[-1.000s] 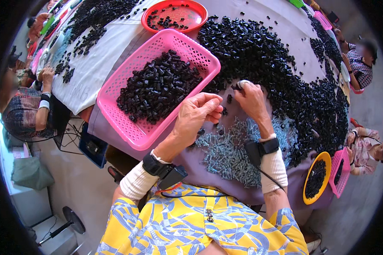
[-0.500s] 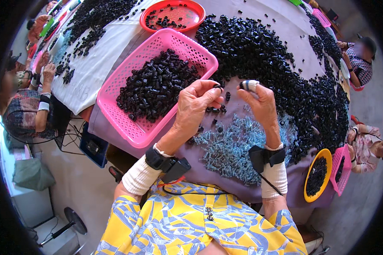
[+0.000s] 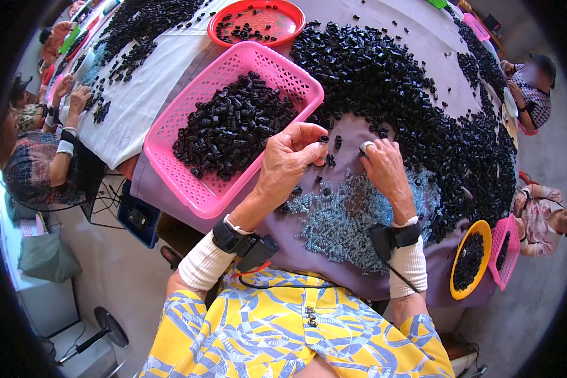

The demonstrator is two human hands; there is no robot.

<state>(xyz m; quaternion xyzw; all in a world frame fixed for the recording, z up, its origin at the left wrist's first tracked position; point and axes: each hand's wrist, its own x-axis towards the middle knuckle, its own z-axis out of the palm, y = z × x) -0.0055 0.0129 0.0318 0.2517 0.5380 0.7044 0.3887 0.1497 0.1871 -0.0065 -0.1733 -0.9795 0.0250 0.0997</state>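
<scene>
My left hand [image 3: 285,165] is beside the right edge of a pink perforated basket [image 3: 201,200] heaped with small black plastic parts [image 3: 233,126]. Its thumb and forefinger pinch one small black part [image 3: 323,138]. A short way to the right, my right hand [image 3: 387,173] reaches down at the near edge of a broad pile of black parts [image 3: 372,75]. Its fingers are bent together, one with a pale wrap; what they hold, if anything, is hidden. Between and below my hands spreads a heap of tiny pale-blue, coil-like pieces [image 3: 337,220].
A red round tray [image 3: 286,22] with a few black parts stands beyond the basket. At the right edge are a yellow bowl [image 3: 455,283] and another pink basket [image 3: 510,264]. Other people sit at the left and right; a pedestal fan [image 3: 110,327] stands lower left.
My right hand has gone from held up facing my left hand to down among the black parts, its fingers now bent. My left hand stays nearly in place, with the black part showing more plainly.
</scene>
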